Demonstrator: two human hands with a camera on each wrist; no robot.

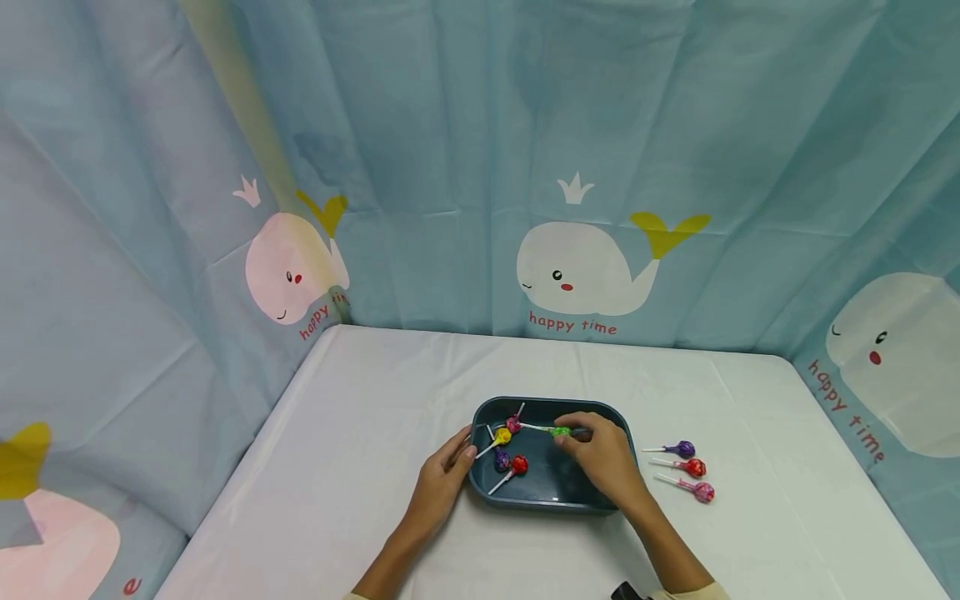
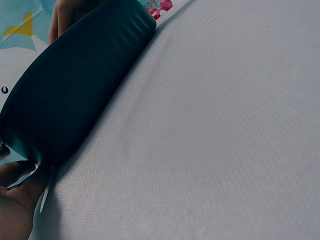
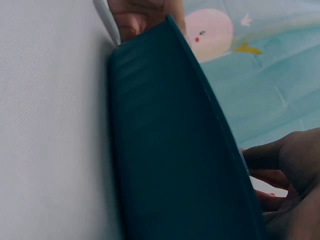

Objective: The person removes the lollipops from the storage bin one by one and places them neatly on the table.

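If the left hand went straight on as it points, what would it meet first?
The tray, at its left end; the left hand appears to be against it, though depth is unclear.

The space was enclosed at the back and on both sides by pale blue fabric, which was broken by soft folds and creases. A white whale was printed at the middle, and a pinkish whale was placed farther left; both were topped by white crowns and captioned with red lettering. A larger whale was cut off by the right edge. A yellowish streak was seen down the left part. A white-covered table, its far corners rounded, was marked by faint creases.
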